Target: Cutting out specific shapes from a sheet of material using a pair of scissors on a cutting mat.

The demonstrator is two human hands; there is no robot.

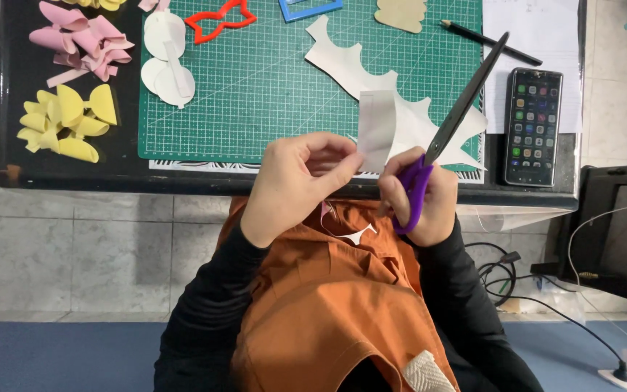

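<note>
Blue square foam frame [309,7] and tan scalloped foam piece [400,13] cut off by top edge, purple scissor handles [414,190] partly hidden inside right hand [419,199], smartphone screen icons [532,123] too small to tell

Bright, even overhead light, colours true. Soft short shadows under the yellow foam bows [67,122] on the black tabletop [121,156]. Mild glare on the dark smartphone screen [533,125] and the long black scissor blades [467,98]. Focus sharp throughout; slight wide-angle bending at the edges.
</note>
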